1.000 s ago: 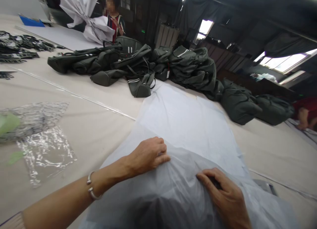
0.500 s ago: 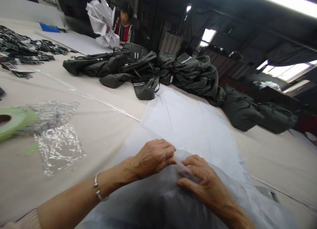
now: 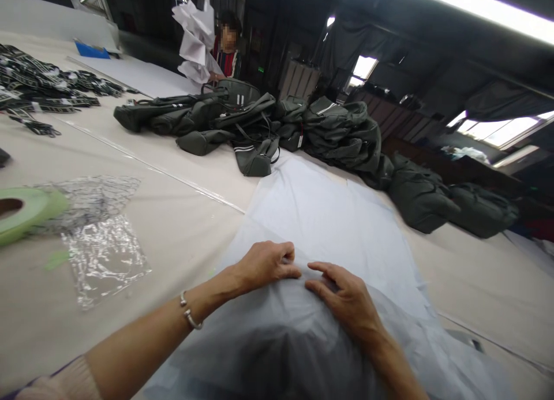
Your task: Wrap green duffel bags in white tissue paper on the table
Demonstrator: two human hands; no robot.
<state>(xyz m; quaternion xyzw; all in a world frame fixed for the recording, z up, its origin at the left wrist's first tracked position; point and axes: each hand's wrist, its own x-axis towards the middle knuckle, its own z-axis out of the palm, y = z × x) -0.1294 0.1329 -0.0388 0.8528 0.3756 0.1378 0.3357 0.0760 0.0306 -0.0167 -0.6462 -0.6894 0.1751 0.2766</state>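
Observation:
A cloudy, translucent plastic bag (image 3: 242, 336) lies in front of me over something dark whose kind I cannot make out. My left hand (image 3: 266, 266), with a silver bangle on its wrist, has its fingers curled on the bag's upper edge. Just to the right, my right hand (image 3: 348, 299) rests against the plastic, thumb and forefinger apart. A small gap separates the two hands. Beyond them, more pale plastic sheeting (image 3: 320, 204) stretches flat toward the far side of the table.
Dark green bags (image 3: 255, 157) are heaped along the table's far side. At left are a roll of green tape (image 3: 38, 209), a clear plastic packet (image 3: 104, 267) and a pile of black patterned straps (image 3: 38, 82). A person (image 3: 227, 56) stands at the back, holding crumpled white sheeting (image 3: 197, 36).
My right hand has shifted slightly left and up, its thumb and forefinger now plainly apart. My left hand's fingers have curled in more. At the back, the person's white sheeting has moved right.

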